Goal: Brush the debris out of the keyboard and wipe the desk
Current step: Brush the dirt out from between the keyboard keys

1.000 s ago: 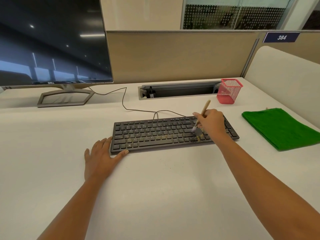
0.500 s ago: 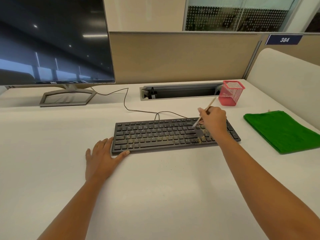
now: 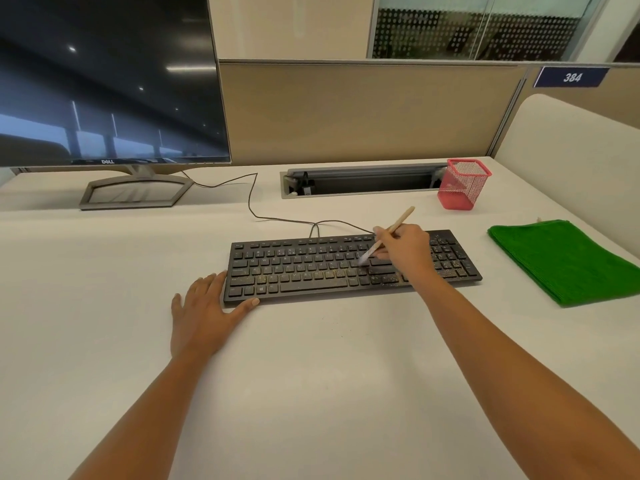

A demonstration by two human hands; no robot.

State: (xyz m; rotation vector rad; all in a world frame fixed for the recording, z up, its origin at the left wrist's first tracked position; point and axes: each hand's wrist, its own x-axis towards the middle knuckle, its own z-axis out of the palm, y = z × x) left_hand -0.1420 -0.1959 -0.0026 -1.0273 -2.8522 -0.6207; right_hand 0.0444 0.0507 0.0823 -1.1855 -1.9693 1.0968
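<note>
- The right hand (image 3: 407, 249) pinches a brush (image 3: 388, 235) between thumb and fingers, the wooden handle slanting up and away past the knuckles.
- The bristle end points down and to the left of that hand, touching the keys in the right-middle part of the keyboard (image 3: 351, 266).
- The keyboard lies flat on the desk (image 3: 311, 368), under the right hand and just beside the left one.
- Yellowish debris (image 3: 446, 268) speckles the keys just to the right of the right wrist; more of it dots the lower rows to the left of the bristles.
- The left hand (image 3: 206, 313) lies flat on the desk, fingers loosely spread, holding nothing.
- Its fingertips touch the left end of the keyboard and its thumb lies along the near edge at that corner.
- A green cloth (image 3: 562, 259) lies folded on the desk, well to the right of the right hand and apart from the keyboard.
- A red mesh cup (image 3: 462, 185) stands beyond the right hand, near the back of the desk.
- A monitor (image 3: 104, 81) stands far beyond the left hand, and a cable (image 3: 256, 216) runs from the keyboard's back edge toward it.
</note>
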